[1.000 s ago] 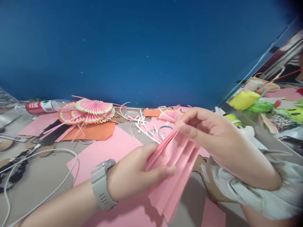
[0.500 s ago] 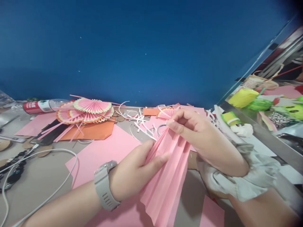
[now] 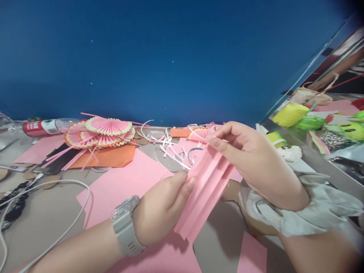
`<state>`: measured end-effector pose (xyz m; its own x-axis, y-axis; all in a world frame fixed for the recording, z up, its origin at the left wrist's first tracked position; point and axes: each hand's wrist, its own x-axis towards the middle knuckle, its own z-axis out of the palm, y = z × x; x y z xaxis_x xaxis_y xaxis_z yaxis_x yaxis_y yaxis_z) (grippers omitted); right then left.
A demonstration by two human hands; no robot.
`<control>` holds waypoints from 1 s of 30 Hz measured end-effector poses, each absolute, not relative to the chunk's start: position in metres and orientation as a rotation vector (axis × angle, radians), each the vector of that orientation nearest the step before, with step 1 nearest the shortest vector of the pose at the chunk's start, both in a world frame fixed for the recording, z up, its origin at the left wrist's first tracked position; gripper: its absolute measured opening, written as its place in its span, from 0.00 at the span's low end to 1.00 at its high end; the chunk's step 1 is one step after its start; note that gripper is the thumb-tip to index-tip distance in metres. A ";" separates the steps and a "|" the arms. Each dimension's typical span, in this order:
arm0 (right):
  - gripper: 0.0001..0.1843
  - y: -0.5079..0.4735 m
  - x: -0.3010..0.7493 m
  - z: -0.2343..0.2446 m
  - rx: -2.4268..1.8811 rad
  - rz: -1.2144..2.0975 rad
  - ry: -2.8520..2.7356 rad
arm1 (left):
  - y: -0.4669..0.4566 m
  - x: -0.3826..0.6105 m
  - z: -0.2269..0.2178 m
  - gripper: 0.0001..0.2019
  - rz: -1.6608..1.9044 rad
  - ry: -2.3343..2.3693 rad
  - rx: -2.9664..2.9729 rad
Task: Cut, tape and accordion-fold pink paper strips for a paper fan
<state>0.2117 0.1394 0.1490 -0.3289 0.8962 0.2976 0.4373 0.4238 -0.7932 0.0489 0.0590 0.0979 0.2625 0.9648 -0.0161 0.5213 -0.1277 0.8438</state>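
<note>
A pleated sheet of pink paper (image 3: 203, 189) is held up between both hands, its folds running lengthwise. My left hand (image 3: 166, 204), with a grey watch (image 3: 127, 225) on the wrist, grips its left edge between thumb and fingers. At the upper end, my right hand (image 3: 244, 159) pinches the paper with thumb and fingertips; a pale scrunchie (image 3: 304, 203) circles that wrist. Beneath lies a large flat sheet of pink paper (image 3: 113, 185). Behind the right hand, part of a pink pleated fan with an orange rim (image 3: 199, 134) shows.
At the back left, pleated paper fans (image 3: 109, 129) rest on orange paper (image 3: 116, 157), beside a plastic bottle (image 3: 42, 127). White paper strips (image 3: 170, 146) lie mid-table. A white cable (image 3: 88, 193) loops at left. A blue partition (image 3: 170, 57) stands behind; another person's arm (image 3: 338, 70) shows at far right.
The pleated paper's lower end has swung up and left, and its folds are drawn narrower. My right hand has shifted slightly up and right. Another person's arm has appeared at far right.
</note>
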 end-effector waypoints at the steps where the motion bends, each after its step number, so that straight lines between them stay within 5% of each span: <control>1: 0.10 0.140 0.211 0.149 -1.135 0.797 -1.929 | 0.059 0.049 0.098 0.17 0.744 1.364 1.757; 30: 0.12 0.154 0.233 0.157 -1.197 0.594 -1.757 | 0.060 0.044 0.086 0.14 0.906 1.309 1.691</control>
<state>0.2327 0.1543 0.1573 -0.1253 0.9048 0.4071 0.4717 0.4153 -0.7778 0.0440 0.0597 0.0860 0.2094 0.9756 0.0659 0.4056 -0.1480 0.9020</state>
